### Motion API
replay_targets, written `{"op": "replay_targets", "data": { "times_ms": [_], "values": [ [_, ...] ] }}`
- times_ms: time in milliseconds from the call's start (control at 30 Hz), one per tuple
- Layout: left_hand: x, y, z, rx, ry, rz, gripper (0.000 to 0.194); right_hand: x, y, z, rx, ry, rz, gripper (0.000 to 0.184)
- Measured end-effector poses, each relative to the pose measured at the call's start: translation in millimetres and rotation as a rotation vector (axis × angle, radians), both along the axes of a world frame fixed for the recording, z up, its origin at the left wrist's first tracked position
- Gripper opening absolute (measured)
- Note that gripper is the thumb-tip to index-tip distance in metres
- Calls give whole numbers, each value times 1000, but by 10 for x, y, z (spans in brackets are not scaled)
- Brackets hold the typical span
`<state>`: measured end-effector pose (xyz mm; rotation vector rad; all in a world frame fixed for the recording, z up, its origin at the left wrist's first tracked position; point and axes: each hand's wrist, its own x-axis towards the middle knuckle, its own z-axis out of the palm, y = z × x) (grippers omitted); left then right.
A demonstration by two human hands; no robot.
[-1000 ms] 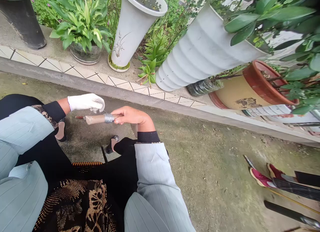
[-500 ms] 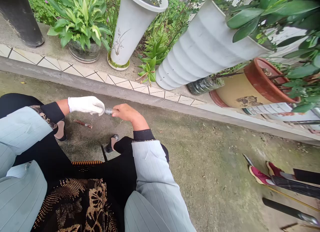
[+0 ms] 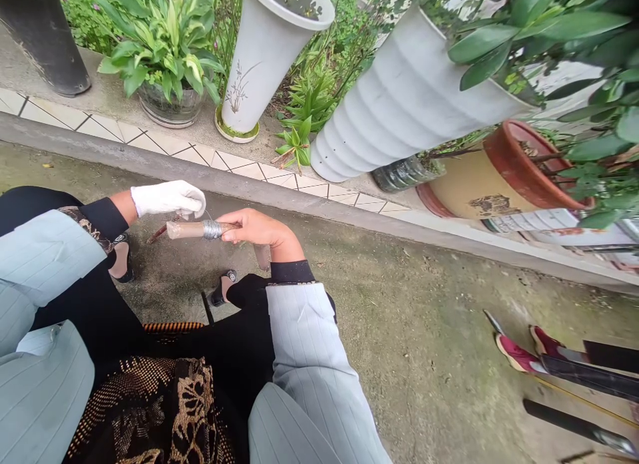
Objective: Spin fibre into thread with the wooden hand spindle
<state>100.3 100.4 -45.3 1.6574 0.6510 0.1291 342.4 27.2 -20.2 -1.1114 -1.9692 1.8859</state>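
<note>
My right hand (image 3: 257, 227), bare, grips a light wooden handle (image 3: 187, 230) lying level above the ground. Silvery wire (image 3: 212, 229) is wound round the handle just beside my fingers. A flat brownish piece (image 3: 262, 256) shows below my right wrist; I cannot tell whether it belongs to the handle. In a white knitted glove, my left hand (image 3: 170, 199) is closed above the handle's free end, with a thin strand of wire running from its fingers to the winding. A short reddish-brown stick (image 3: 158, 234) hangs below the glove, partly hidden behind the handle.
A tiled concrete ledge (image 3: 190, 155) crosses ahead, bearing a tall white pot (image 3: 259, 64), a ribbed white planter (image 3: 399, 104) and a yellow-brown pot (image 3: 469, 181). At right on the concrete floor (image 3: 399, 344) are a person's red shoes (image 3: 516, 354) and a dark-handled tool (image 3: 569, 424).
The handle's free end was hidden behind the glove half a second ago and now shows below it. My left hand has risen slightly, and the dangling stick has shifted behind the handle.
</note>
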Motion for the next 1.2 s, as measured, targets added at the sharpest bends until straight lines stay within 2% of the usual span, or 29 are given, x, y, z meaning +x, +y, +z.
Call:
{"op": "replay_targets", "data": {
  "times_ms": [100,167,267,367,467,533,633,767,900,1033,1100,1200],
  "values": [
    [20,-22,-75,-102,-101,42,37,5,5,39,76,145,-262,49],
    [43,-65,-83,-140,-125,6,38,32,40,21,163,167,-469,48],
    [68,-141,-42,-107,-50,-80,32,97,120,-67,288,-34,-623,42],
    [62,-183,-3,-62,4,-186,30,130,166,-159,348,-416,-616,34],
    [38,-172,7,8,9,-167,27,89,147,-181,360,-630,-457,27],
    [20,-140,11,60,13,-111,25,38,116,-158,364,-642,-312,22],
    [-7,-80,32,108,6,-26,25,-32,80,-119,309,-546,-147,21],
    [-48,-9,84,99,-24,40,25,-105,62,-133,120,-356,-60,26],
    [-60,45,104,84,-13,64,25,-168,43,-148,13,-72,-77,33],
    [-26,15,35,39,-25,137,24,-184,14,-81,25,199,-191,41],
    [-7,-40,-11,-50,-45,104,23,-175,9,-54,43,274,-290,45],
    [12,-126,-44,-115,-23,-33,23,-139,39,-75,77,276,-457,46]
  ]
}}
